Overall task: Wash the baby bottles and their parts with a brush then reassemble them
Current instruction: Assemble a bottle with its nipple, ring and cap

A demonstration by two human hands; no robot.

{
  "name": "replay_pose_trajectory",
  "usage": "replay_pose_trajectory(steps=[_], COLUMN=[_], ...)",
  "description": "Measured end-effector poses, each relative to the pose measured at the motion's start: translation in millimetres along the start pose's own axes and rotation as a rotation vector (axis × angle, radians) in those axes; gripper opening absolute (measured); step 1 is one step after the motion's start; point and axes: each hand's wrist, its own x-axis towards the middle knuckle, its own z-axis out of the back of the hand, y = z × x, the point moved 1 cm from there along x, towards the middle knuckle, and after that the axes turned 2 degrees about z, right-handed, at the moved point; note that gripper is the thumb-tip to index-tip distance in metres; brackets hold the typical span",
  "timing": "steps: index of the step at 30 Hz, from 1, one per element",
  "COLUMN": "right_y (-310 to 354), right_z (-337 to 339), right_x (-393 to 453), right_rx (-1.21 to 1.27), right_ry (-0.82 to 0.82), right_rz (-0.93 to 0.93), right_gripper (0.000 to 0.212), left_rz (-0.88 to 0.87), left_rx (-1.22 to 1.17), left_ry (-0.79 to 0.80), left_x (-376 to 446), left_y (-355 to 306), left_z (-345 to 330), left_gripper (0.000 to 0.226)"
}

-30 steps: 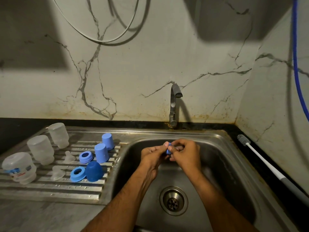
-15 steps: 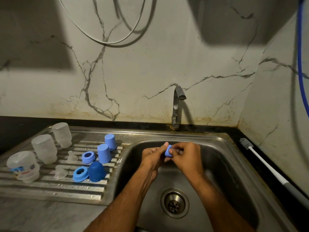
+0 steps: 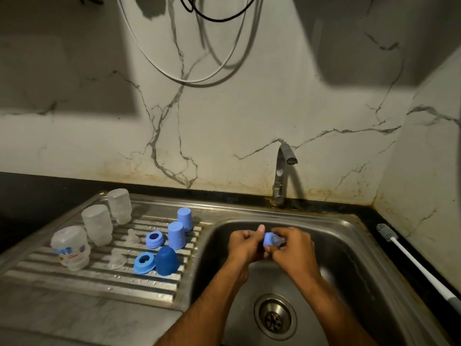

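Over the sink basin [image 3: 349, 245], just in front of the faucet [image 3: 280, 176], the left hand [image 3: 243, 245] grips a blue collar ring [image 3: 268, 238] while the right hand [image 3: 294, 248] pinches the clear nipple [image 3: 277, 239] seated in it. This looks like reassembly: pulling the nipple through the ring. Next it likely needs seating fully, then a bottle. Left of the basin, on the drainboard [image 3: 74, 278], stand three upturned bottles [image 3: 97, 224], two more rings [image 3: 144, 263], loose nipples [image 3: 116, 258] and blue caps [image 3: 176, 235]. Right of the basin lies the bottle brush [image 3: 411, 255], untouched.
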Motion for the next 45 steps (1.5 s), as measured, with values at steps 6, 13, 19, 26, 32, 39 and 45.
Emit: replay_pose_trajectory(steps=[6, 13, 19, 26, 32, 39, 45], right_y=[35, 122, 191, 239, 254, 250, 245], right_z=[11, -9, -48, -97, -129, -154, -161], right_x=[8, 30, 45, 61, 73, 83, 86], right_rx=[0.006, 0.054, 0.044, 0.004, -0.005, 0.007, -0.004], right_ry=[-0.080, -0.011, 0.057, 0.107, 0.142, 0.169, 0.171], right_rz=[0.112, 0.252, 0.329, 0.416, 0.448, 0.433, 0.423], right_gripper=[0.025, 0.028, 0.019, 0.027, 0.022, 0.021, 0.027], left_rz=[-0.227, -0.416, -0.441, -0.340, -0.203, -0.048, 0.003], left_rx=[0.215, 0.615, 0.892, 1.102, 1.161, 1.262, 1.303], left_ry=[-0.101, -0.334, -0.492, -0.565, -0.500, -0.400, -0.384], left_x=[4, 3, 1, 16, 47, 74, 83], left_y=[-47, -119, -166, -197, -198, -191, -185], left_z=[25, 110, 196, 275, 304, 309, 306], left_gripper=[0.023, 0.011, 0.032, 0.046, 0.058, 0.056, 0.059])
